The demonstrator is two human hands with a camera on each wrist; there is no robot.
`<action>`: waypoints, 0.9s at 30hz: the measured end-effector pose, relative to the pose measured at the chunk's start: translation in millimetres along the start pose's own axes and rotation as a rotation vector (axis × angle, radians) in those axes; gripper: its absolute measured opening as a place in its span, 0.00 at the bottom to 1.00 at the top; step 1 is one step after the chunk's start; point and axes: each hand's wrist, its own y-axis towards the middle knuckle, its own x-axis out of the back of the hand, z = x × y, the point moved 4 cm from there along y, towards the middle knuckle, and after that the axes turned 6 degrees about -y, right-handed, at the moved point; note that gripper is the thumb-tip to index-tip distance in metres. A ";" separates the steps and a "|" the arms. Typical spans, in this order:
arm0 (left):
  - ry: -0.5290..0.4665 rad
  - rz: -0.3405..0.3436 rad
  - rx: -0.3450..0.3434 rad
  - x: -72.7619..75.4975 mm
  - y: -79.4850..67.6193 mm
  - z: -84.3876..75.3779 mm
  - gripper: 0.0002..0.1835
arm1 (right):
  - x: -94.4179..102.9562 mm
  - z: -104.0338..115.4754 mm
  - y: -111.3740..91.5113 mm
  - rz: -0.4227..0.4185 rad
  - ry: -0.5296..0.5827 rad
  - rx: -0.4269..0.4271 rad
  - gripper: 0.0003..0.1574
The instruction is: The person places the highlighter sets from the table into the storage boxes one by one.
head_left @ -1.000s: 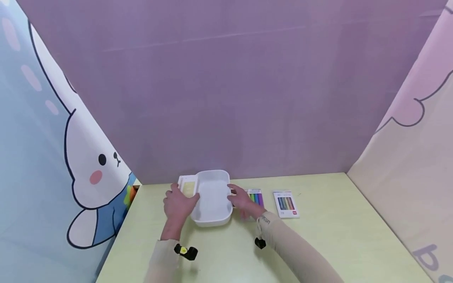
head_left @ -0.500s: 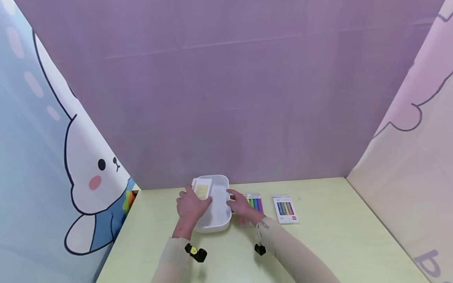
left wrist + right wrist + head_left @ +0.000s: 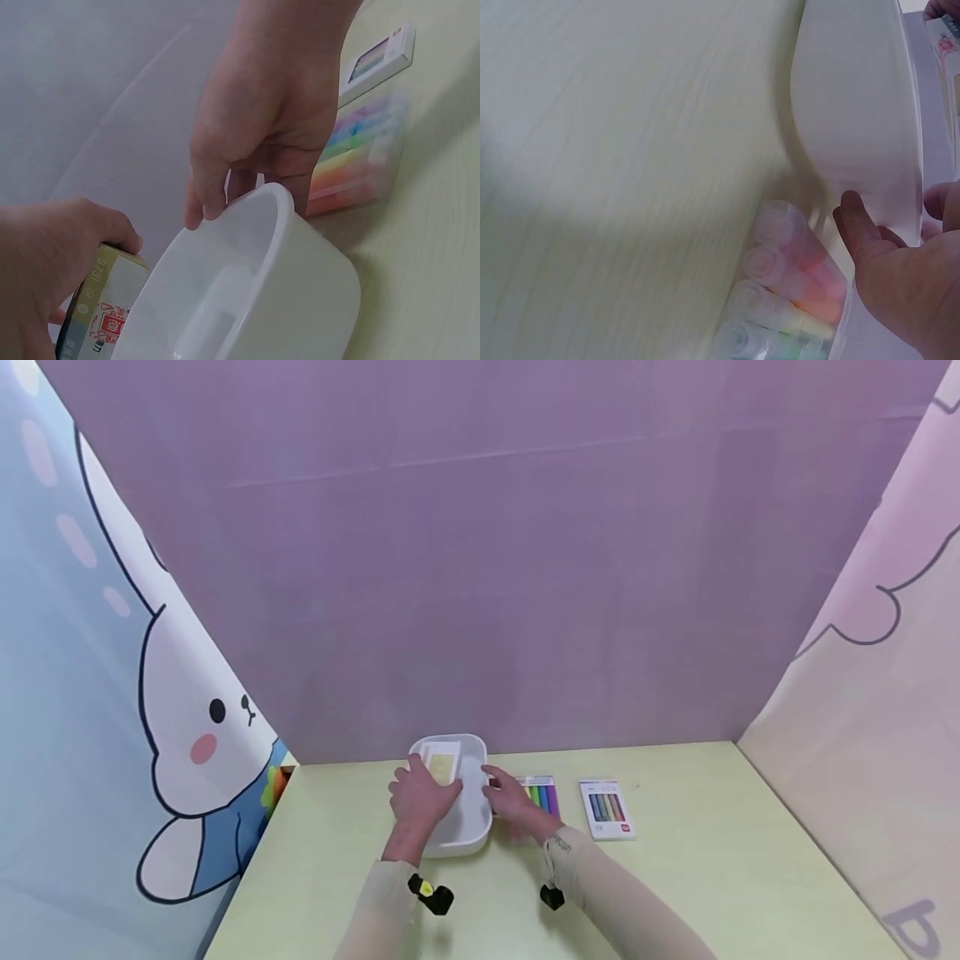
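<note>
My left hand (image 3: 422, 793) grips a small white carton (image 3: 442, 762) with a pale yellow panel, its fingers along one side and the thumb on the other. In the head view the carton overlaps the inside of a white plastic bin (image 3: 471, 810). Red print and a gold band show on the carton's side (image 3: 112, 304) in the left wrist view, where it is up at the rim. My right hand (image 3: 513, 795) pinches the bin's right wall, thumb over the rim and fingers outside (image 3: 859, 225).
A clear pack of rainbow-coloured markers (image 3: 787, 292) lies right beside the bin, partly under my right arm. Farther right is a flat white box with coloured sticks pictured (image 3: 607, 810). A purple backdrop (image 3: 480, 610) rises behind the table (image 3: 712, 860).
My left hand has carried the carton rightward from beside the bin to over it. My right hand has kept its hold on the bin's wall.
</note>
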 end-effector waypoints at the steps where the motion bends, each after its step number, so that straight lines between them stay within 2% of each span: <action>1: 0.002 -0.001 0.000 -1.1 -0.7 0.2 0.52 | -1.3 -1.6 0.2 0.002 0.013 -0.003 0.29; 7: -0.016 -0.014 -0.004 -9.5 -1.6 0.3 0.55 | -3.5 -4.6 0.9 0.004 0.065 -0.017 0.29; 11: -0.013 -0.014 -0.049 -15.6 -4.5 -2.2 0.57 | -0.2 -4.3 2.2 -0.032 0.026 0.004 0.30; 14: 0.029 0.000 -0.097 -16.8 -5.0 -1.0 0.50 | 1.5 -5.6 4.2 -0.060 0.008 0.003 0.31; 18: 0.067 0.007 -0.141 -14.4 -3.8 5.7 0.38 | 0.9 -5.1 5.5 -0.053 0.016 0.007 0.31; 22: 0.060 0.037 -0.172 -11.9 -6.0 12.7 0.33 | -1.6 -6.3 3.7 -0.021 0.007 -0.007 0.31; 27: 0.051 0.054 -0.216 -11.4 -6.2 19.7 0.29 | -3.3 -7.6 2.7 -0.019 0.032 -0.014 0.32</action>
